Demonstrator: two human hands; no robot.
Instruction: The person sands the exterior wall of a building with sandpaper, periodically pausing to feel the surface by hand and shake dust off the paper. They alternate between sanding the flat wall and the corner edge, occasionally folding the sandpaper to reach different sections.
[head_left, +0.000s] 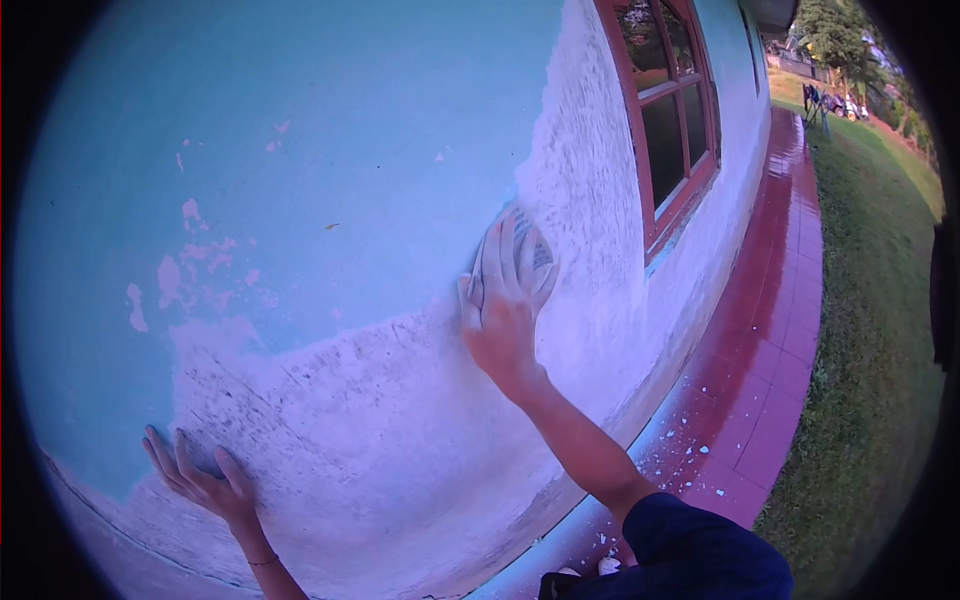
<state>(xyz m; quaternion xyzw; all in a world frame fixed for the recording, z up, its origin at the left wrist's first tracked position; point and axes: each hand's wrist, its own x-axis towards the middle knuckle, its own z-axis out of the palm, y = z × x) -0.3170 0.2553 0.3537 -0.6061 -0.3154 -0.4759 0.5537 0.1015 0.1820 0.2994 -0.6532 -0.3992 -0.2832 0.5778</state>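
My right hand (505, 300) presses a piece of sandpaper (542, 258) with a grey printed back against the wall. It sits at the border between the turquoise paint (370, 130) and the bare whitish plaster (420, 440). The sandpaper's face against the wall is hidden. Lower left, my left hand (207, 482) rests on the wall with fingers spread and holds nothing. Its fingertips lie along the lower edge of the paint, and a thin band circles the wrist.
A window with a red-brown frame (665, 100) is set in the wall to the right. Pale paint flakes (690, 450) litter the red tiled walkway (745, 400) along the wall's foot. Grass (860, 300) borders it; farther back stand a rack and parked vehicles.
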